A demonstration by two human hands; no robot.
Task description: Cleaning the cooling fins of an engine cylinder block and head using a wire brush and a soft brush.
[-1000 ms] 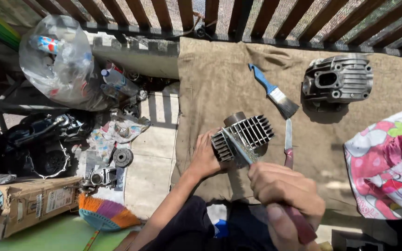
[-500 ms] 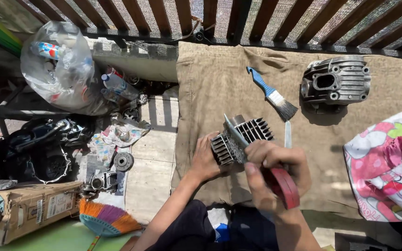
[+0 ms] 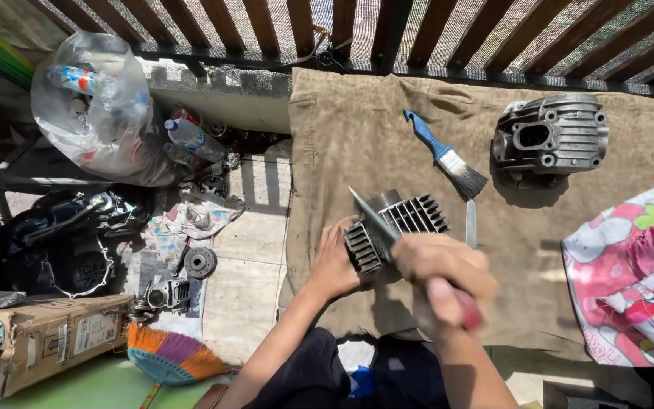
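My left hand [image 3: 336, 263] grips the left side of a finned metal engine cylinder [image 3: 401, 224] that stands on a brown cloth [image 3: 357, 136]. My right hand [image 3: 445, 279], blurred by motion, is closed around the red handle of a flat-bladed scraper [image 3: 374, 218]. The blade lies across the cylinder's fins, pointing up and to the left. Just right of the cylinder, a thin metal blade [image 3: 471, 223] rests on the cloth.
A blue-handled paintbrush [image 3: 445, 155] and a grey cylinder head [image 3: 551, 138] lie farther back on the cloth. A pink patterned fabric [image 3: 630, 273] is at right. Left are a plastic bag of bottles [image 3: 100, 113], dark engine parts [image 3: 62, 242], a cardboard box [image 3: 39, 341] and a colourful broom [image 3: 172, 356].
My right hand has shifted the scraper along the cylinder's fins, from lower right to across the top, in a scraping motion. The left hand keeps its hold on the cylinder.
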